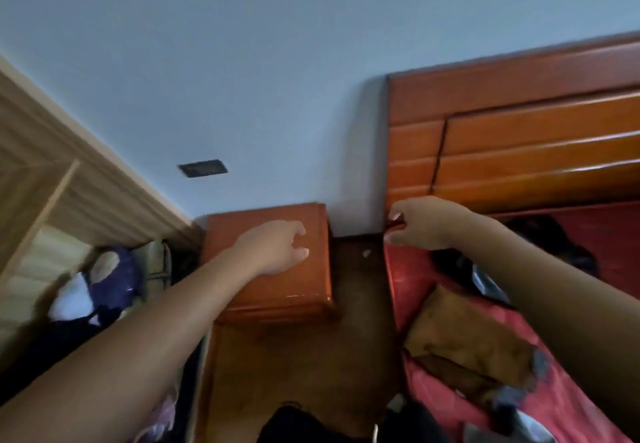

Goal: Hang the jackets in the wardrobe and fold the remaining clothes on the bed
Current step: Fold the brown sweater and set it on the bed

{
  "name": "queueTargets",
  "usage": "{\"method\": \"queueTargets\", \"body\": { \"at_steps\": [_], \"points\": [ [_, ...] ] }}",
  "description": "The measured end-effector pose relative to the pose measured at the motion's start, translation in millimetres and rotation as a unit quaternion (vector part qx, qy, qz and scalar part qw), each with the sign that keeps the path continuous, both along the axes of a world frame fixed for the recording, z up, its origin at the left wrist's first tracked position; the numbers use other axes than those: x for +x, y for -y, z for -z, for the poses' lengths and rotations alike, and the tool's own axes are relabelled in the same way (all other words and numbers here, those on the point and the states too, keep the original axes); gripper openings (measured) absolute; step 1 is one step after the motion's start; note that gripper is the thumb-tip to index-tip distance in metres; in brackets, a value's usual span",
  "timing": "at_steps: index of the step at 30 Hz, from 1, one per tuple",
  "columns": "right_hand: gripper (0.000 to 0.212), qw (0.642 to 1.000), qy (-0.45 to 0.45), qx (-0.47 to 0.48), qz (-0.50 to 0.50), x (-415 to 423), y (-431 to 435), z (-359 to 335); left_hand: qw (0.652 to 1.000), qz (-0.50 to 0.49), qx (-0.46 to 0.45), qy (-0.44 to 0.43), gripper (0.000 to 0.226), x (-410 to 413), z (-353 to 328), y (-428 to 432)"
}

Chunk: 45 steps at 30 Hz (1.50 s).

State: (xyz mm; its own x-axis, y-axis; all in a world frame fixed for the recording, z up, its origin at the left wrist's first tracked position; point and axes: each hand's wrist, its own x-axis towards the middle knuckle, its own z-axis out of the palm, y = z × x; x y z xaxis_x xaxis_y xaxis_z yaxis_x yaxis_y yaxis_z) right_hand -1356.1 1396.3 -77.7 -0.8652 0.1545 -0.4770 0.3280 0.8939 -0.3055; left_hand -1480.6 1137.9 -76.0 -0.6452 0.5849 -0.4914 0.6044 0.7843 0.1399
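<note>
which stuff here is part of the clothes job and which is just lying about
Job:
wardrobe
bed
brown garment
dark clothes

Lying about:
nightstand
wall socket
white scrap on the floor

Heads up, you've got: orange wood nightstand [318, 276] against pale blue wall [242, 44]. Dark plate [203, 168] on wall, up-left of it. Brown floor [311, 356] alongside, tiny white scrap [366, 253] near wall.
</note>
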Motion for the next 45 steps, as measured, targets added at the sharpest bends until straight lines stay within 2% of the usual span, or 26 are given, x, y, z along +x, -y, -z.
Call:
{"method": "queueTargets", "body": {
  "at_steps": [6,10,13,17,21,24,27,30,32,33,34,38,42,45],
  "points": [
    [0.059,0.97,0.066,-0.044,0.23,156,-90,90,0.983,0.171,-0.007,0.069,0.053,76,98,-160],
    [0.053,0.924,0.087,-0.077,0.365,240,-113,167,0.971,0.203,-0.017,0.124,0.057,124,184,-214],
    [0.042,0.887,0.111,-0.103,0.436,288,-126,241,0.971,0.178,-0.054,0.151,0.062,146,262,-237],
    [0.058,0.843,0.174,-0.146,0.487,326,-145,356,0.973,0.123,-0.098,0.169,0.072,160,376,-250],
    [0.061,0.794,0.176,-0.174,0.556,328,-157,460,0.977,0.072,-0.124,0.154,0.081,160,473,-257],
    [0.08,0.739,0.156,-0.195,0.626,318,-148,523,0.979,0.01,-0.111,0.169,0.088,158,525,-266],
    [0.099,0.662,0.089,-0.168,0.725,311,-134,566,0.971,-0.086,-0.075,0.212,0.096,160,559,-271],
    [0.097,0.552,-0.016,-0.159,0.818,312,-128,587,0.955,-0.178,-0.029,0.236,0.102,159,576,-272],
    [0.09,0.46,-0.039,-0.226,0.858,314,-131,587,0.936,-0.226,-0.013,0.268,0.096,156,578,-270],
    [0.083,0.427,-0.029,-0.278,0.86,314,-133,584,0.928,-0.241,-0.007,0.286,0.09,154,576,-269],
    [0.075,0.412,-0.015,-0.321,0.853,315,-134,579,0.92,-0.248,-0.001,0.302,0.089,152,571,-268],
    [0.054,0.433,-0.022,-0.383,0.816,305,-131,543,0.897,-0.262,0.021,0.355,0.091,143,532,-253],
    [0.044,0.414,-0.066,-0.466,0.779,273,-112,478,0.869,-0.307,0.049,0.385,0.092,124,460,-214],
    [0.041,0.444,-0.063,-0.522,0.726,233,-94,413,0.859,-0.348,0.075,0.368,0.091,96,390,-172]
  ]
}}
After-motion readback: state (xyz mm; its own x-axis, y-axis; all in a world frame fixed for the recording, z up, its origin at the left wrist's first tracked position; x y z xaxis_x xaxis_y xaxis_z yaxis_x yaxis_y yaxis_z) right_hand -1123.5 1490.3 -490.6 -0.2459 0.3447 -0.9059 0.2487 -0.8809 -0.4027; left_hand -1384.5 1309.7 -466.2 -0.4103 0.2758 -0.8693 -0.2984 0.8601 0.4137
